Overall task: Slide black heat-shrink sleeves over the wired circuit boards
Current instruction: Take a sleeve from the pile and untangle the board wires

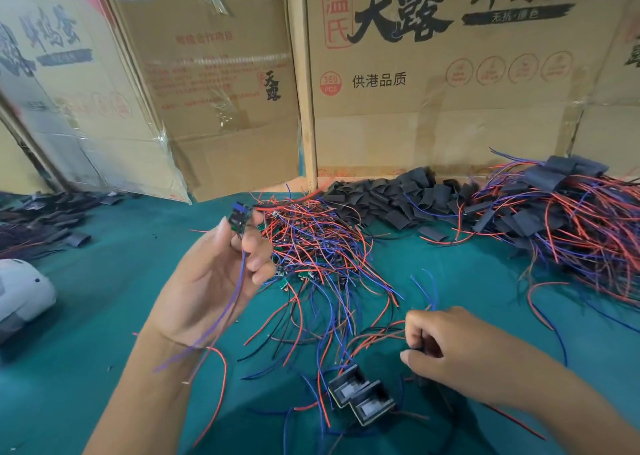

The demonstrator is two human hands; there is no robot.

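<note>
My left hand (pixel 221 274) is raised above the green table and pinches a small wired circuit board (pixel 239 219) between thumb and fingertips; its blue and red wires hang down past my wrist. My right hand (pixel 460 347) is low at the front right, fingers curled around wires and a dark piece that I cannot make out. Two sleeved boards (pixel 360 397) lie side by side in front of me. A heap of bare wired boards (pixel 311 243) sits in the middle. Loose black heat-shrink sleeves (pixel 394 201) are piled behind it.
A large pile of sleeved boards with red and blue wires (pixel 571 219) fills the right side. More black sleeves (pixel 45 219) lie at the far left, near a white object (pixel 20 292). Cardboard boxes (pixel 450 91) wall off the back of the table.
</note>
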